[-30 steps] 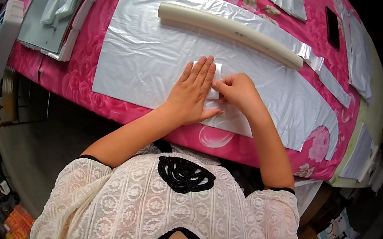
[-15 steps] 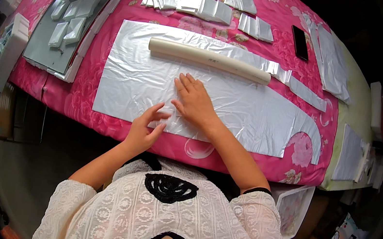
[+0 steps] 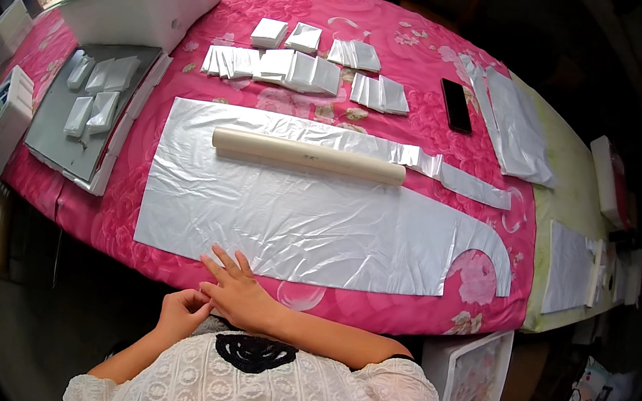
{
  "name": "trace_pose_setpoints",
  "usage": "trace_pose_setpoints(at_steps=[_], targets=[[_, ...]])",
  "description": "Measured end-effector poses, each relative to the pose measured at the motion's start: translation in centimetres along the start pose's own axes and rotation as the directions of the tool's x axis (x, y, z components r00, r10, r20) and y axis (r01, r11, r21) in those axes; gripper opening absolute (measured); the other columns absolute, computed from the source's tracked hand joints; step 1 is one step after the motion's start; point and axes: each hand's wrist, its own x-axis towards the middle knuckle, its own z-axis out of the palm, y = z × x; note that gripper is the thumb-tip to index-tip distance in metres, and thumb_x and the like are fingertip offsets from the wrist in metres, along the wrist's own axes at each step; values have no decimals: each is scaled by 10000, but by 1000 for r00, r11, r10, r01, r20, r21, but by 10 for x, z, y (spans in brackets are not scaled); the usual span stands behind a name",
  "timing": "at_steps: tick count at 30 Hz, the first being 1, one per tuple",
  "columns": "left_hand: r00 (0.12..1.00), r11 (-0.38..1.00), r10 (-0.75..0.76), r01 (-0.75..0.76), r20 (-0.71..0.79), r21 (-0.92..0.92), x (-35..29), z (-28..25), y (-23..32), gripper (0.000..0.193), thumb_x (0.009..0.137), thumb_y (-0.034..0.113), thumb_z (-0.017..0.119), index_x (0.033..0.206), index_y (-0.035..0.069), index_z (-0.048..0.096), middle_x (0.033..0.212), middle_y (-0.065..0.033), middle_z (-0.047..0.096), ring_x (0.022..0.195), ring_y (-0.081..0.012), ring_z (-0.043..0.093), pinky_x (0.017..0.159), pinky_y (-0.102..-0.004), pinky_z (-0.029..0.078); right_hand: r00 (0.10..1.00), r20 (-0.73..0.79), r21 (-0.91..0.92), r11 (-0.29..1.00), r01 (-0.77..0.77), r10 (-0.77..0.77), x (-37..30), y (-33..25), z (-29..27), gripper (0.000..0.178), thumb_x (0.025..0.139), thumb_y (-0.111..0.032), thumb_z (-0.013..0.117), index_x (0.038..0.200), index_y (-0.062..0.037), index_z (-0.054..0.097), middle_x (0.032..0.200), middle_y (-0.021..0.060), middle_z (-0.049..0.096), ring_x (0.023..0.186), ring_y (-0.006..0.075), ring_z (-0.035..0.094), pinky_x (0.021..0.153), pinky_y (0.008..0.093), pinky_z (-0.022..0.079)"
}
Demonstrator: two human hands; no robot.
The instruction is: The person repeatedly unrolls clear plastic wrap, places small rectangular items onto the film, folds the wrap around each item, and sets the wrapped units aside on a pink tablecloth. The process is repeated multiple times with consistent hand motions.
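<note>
A thin white plastic apron point(image 3: 309, 223) lies spread flat, with a curved cut-out at its right end and a narrow tie strip point(image 3: 475, 187) along its far side. Across its far part rests a cream-coloured tube point(image 3: 309, 156). My right hand point(image 3: 238, 295) is at the apron's near edge, fingers stretched out and spread. Just left of it, in front of the table edge, my left hand point(image 3: 183, 314) is closed, its fingertips together by my right thumb. Whether anything is pinched there is hidden.
Several folded white packets point(image 3: 298, 71) sit beyond the apron on the pink flowered cloth point(image 3: 372, 302). A black phone point(image 3: 456, 106) and more white plastic sheets point(image 3: 514, 129) lie right. At left stand a grey board point(image 3: 60, 127) with packets and a foam box point(image 3: 148, 0).
Both hands have drawn back from the apron's middle toward its near edge and my body. The left fingers have closed and come together with my right hand. The view has shifted.
</note>
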Motion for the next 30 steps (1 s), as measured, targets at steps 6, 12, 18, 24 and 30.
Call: trace_pose_setpoints(at_steps=[6, 12, 18, 24, 30], targets=[[813, 773, 583, -560, 16, 298, 38, -3, 81, 398, 675, 15, 688, 1058, 20, 578, 1086, -160, 619, 997, -290, 597, 838, -349, 472, 992, -124, 104, 994, -17, 30, 4, 81, -111, 123, 705, -116, 718, 777, -131, 620, 1018, 25, 589, 1072, 248, 503, 1017, 557, 254], [814, 787, 581, -561, -3, 256, 67, -6, 86, 431, 682, 5, 662, 1099, 38, 559, 1114, -153, 614, 1010, -305, 593, 856, -365, 465, 494, -528, 742, 658, -128, 691, 70, 274, -267, 181, 861, -124, 624, 961, 25, 642, 861, 37, 646, 753, 88, 575, 695, 227, 454], [824, 797, 565, -558, 42, 231, 82, -1, 87, 418, 675, -1, 658, 1081, 36, 568, 1103, -155, 617, 985, -309, 604, 842, -370, 476, 114, -677, 653, 664, -364, 727, 86, 428, -320, 236, 805, -163, 654, 981, -5, 651, 899, 96, 661, 751, 155, 616, 671, 277, 484], [871, 846, 491, -478, 6, 236, 88, -7, 81, 417, 673, -6, 652, 1080, 28, 570, 1101, -166, 615, 992, -317, 603, 840, -369, 479, 189, -805, -35, 272, -962, 562, 97, 411, -303, 372, 744, -341, 660, 1010, -82, 663, 1007, 161, 654, 909, 276, 629, 797, 379, 495], [798, 770, 598, -599, 78, 221, 96, -3, 94, 415, 685, -2, 650, 1091, 18, 566, 1138, -170, 593, 1005, -324, 595, 848, -367, 479, 797, -297, 67, 844, -532, 525, 48, 285, -264, 450, 788, -304, 664, 1141, -33, 599, 1146, 162, 592, 1112, 287, 511, 946, 383, 395]])
